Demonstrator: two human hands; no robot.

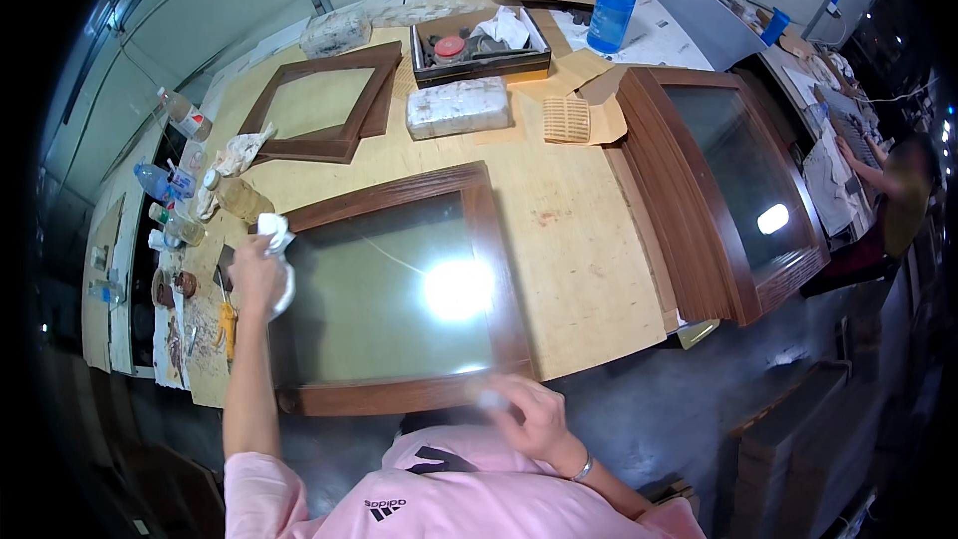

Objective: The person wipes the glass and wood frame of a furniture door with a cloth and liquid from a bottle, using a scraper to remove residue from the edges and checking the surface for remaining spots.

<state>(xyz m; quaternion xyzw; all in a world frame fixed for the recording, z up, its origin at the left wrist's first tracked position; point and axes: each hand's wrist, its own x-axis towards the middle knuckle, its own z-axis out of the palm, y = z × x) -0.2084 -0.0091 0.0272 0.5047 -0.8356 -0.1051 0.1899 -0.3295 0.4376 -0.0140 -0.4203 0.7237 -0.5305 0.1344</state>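
A brown wood-framed glass panel (507, 279) lies flat on the plywood-topped table in front of me, a bright lamp reflecting in its glass. At its left side, my left hand (255, 277) is closed on a white cloth (283, 240), which hangs over the frame's left edge. My right hand (539, 421) hovers by the frame's front right corner. Its fingertips are smeared by motion, and a pale spot at them is too blurred to name. Beside my left hand lies a yellow-handled tool (228, 327), next to a bottle of yellowish liquid (239, 198).
Framed panels are stacked at the right (689, 210), and smaller frames (344, 135) lie at the back left. A box of odds and ends (484, 70), a wrapped block (459, 108) and a blue bottle (613, 8) stand farther back. Several bottles line the left edge. A person (893, 190) sits far right.
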